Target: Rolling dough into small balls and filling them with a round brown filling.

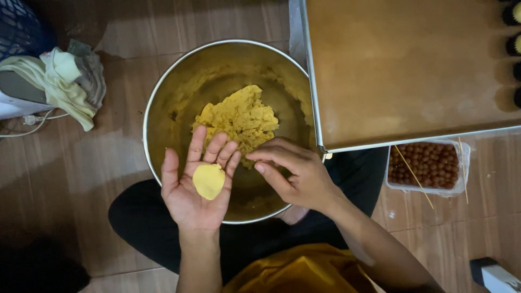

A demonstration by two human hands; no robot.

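Left hand: the left hand (194, 187) lies open and palm up in the lower middle of the frame, fingers spread, clasping nothing; a flattened dough disc (208, 180) simply rests on the palm.
Right hand: the right hand (296, 171) sits just right of centre, fingers loosely curled and turned toward the left palm, its fingertips (259, 167) near the disc but apart from it; it seems to hold nothing, though the underside of the fingers is hidden.
Dough disc: pale yellow, roundish, pressed thin, lying flat and bare, with no filling on it.
Dough mass: a crumbly yellow dough lump (240, 118) sits in the middle of the metal bowl (163, 81), just above both hands.
Bowl: large and round, at frame centre, on the floor in front of the seated person's legs.
Tray: a big metal tray (407, 70) fills the upper right; a few dark-cupped pieces (513, 13) line its far right edge, too cropped to tell well.
Filling: a clear plastic tub (462, 163) of small brown balls (423, 163) sits under the tray's lower edge, at right, with thin sticks (413, 176) laid across it.
Cloth: a pale crumpled cloth (65, 81) lies at upper left.
Progress: one piece is flattened; most of the tray is bare and much dough is left, so the work looks early.
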